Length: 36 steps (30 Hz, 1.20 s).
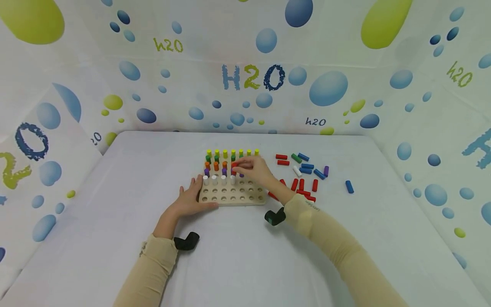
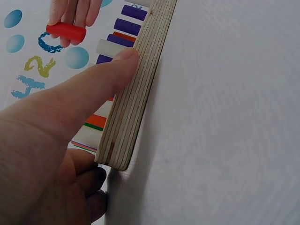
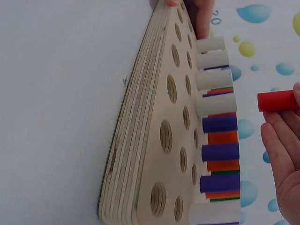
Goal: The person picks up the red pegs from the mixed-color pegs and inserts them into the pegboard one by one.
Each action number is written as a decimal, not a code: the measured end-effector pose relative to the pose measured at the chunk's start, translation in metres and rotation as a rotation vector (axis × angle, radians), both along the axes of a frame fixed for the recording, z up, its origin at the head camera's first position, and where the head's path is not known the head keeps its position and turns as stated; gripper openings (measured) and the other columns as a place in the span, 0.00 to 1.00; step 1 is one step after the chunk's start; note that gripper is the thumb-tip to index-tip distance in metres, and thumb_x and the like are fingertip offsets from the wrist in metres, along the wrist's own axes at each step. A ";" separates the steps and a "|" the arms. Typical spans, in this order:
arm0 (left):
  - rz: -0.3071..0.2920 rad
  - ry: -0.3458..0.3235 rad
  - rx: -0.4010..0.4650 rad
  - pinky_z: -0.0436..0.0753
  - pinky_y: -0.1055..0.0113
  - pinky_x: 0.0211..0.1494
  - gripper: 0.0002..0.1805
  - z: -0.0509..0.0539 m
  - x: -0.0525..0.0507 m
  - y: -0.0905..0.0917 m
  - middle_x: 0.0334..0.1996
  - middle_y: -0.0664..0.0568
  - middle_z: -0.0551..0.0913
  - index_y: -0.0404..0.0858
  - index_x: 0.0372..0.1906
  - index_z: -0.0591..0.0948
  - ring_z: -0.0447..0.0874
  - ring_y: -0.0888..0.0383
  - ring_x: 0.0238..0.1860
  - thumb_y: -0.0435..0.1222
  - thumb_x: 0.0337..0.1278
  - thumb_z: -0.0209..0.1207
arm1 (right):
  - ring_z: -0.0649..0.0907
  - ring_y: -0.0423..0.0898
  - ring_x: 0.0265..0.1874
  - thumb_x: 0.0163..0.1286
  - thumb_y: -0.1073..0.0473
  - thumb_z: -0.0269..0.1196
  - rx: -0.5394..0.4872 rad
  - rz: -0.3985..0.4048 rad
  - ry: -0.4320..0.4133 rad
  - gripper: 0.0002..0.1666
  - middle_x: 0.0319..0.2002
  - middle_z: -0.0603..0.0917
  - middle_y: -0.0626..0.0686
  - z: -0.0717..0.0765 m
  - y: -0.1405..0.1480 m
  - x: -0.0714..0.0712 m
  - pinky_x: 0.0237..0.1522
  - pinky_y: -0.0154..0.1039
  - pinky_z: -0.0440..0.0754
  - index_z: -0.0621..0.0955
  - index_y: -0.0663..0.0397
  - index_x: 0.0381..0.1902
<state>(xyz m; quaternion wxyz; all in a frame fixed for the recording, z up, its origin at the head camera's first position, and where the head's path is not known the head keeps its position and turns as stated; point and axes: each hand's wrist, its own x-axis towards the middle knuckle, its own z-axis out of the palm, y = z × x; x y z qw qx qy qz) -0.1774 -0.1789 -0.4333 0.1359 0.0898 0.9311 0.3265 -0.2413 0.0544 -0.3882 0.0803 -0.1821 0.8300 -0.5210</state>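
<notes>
On L/R-wrist views only: pegboard plies [image 3: 132, 131]

"H2O" [image 1: 253, 77], "h2O" [image 1: 168, 45] on backdrop [image 1: 207, 55]; right sleeve lettering [image 1: 312, 206] illegible.

pegboard [image 1: 245, 203]: on the table [image 1: 230, 260], kinda toward the far edge
standing pegs [image 1: 214, 180]: in its back rows
loose pegs [image 1: 307, 166]: scattered off its right side
stray peg [image 1: 349, 186]: further right again
left hand [image 1: 188, 203]: round its front left corner
</notes>
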 end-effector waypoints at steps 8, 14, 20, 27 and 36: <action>-0.010 0.011 0.005 0.26 0.42 0.65 0.62 0.001 0.000 -0.001 0.70 0.36 0.40 0.30 0.70 0.38 0.30 0.42 0.70 0.59 0.43 0.62 | 0.83 0.43 0.43 0.61 0.58 0.63 -0.020 0.033 -0.001 0.15 0.41 0.85 0.54 0.004 -0.014 0.008 0.46 0.35 0.78 0.81 0.57 0.45; -0.007 0.005 0.006 0.26 0.42 0.65 0.63 0.001 -0.001 0.000 0.70 0.37 0.40 0.30 0.70 0.38 0.30 0.43 0.70 0.59 0.43 0.62 | 0.83 0.42 0.40 0.61 0.57 0.63 -0.037 0.047 0.011 0.15 0.39 0.85 0.52 -0.003 -0.024 0.008 0.45 0.34 0.79 0.81 0.58 0.45; -0.014 0.006 0.005 0.26 0.41 0.64 0.63 0.000 -0.001 -0.001 0.70 0.37 0.40 0.30 0.70 0.37 0.30 0.42 0.70 0.60 0.43 0.61 | 0.83 0.39 0.41 0.61 0.55 0.63 -0.035 0.059 -0.024 0.16 0.40 0.85 0.50 -0.003 -0.037 0.011 0.46 0.34 0.78 0.81 0.55 0.45; -0.022 0.012 0.009 0.26 0.41 0.64 0.62 -0.002 -0.002 -0.001 0.70 0.37 0.39 0.30 0.70 0.38 0.30 0.42 0.70 0.60 0.44 0.61 | 0.83 0.38 0.40 0.61 0.55 0.63 -0.044 0.104 -0.017 0.14 0.38 0.85 0.50 -0.005 -0.050 0.015 0.42 0.32 0.78 0.82 0.55 0.43; -0.016 0.029 0.016 0.26 0.40 0.63 0.63 -0.002 -0.003 -0.001 0.70 0.37 0.41 0.30 0.70 0.39 0.31 0.41 0.70 0.60 0.42 0.62 | 0.83 0.37 0.39 0.61 0.56 0.63 -0.093 0.099 -0.071 0.13 0.39 0.85 0.48 -0.019 -0.064 0.018 0.41 0.30 0.78 0.81 0.54 0.43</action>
